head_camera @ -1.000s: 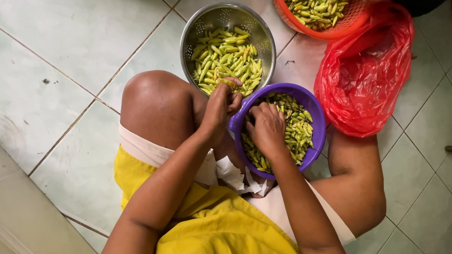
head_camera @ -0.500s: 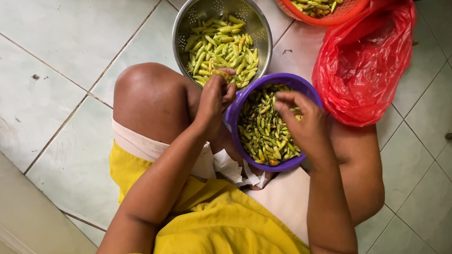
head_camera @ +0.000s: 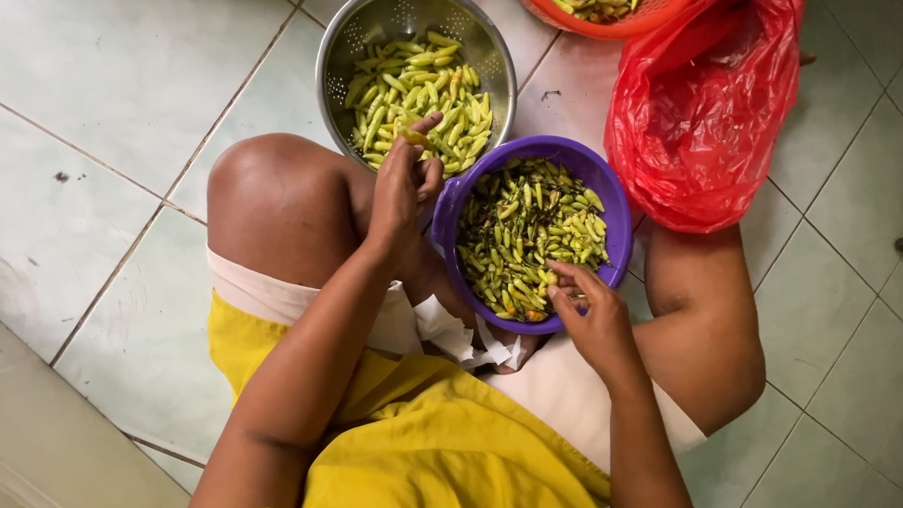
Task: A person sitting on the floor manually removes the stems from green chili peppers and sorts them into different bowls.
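**A:** What have you got in your left hand (head_camera: pixel 406 182)?

**B:** One small yellow-green chilli pepper (head_camera: pixel 416 138), pinched between your thumb and fingertips just over the near rim of the round steel colander (head_camera: pixel 344 40), which holds a heap of the same pale chillies. The other fingers curl loosely; they are not spread.

**A:** How should I expect it to handle?

**B:** I'd judge it very light, smooth-skinned and a little slippery, firm but easy to bruise or snap. Hold it across the middle of the body with your fingertips, not by the thin stem end.

**A:** And my right hand (head_camera: pixel 594 319)?

**B:** It's at the near edge of the round purple plastic bowl (head_camera: pixel 453 209) that sits between your legs on the pale tiled floor (head_camera: pixel 97 91). Your fingers (head_camera: pixel 571 280) are drawn together, tips touching the darker green chillies in it; whether they have closed on one I cannot tell.

**A:** Anything close by?

**B:** A crumpled red plastic bag (head_camera: pixel 701 123) just beside the bowl, and an orange basket (head_camera: pixel 619 28) of chillies beyond it.
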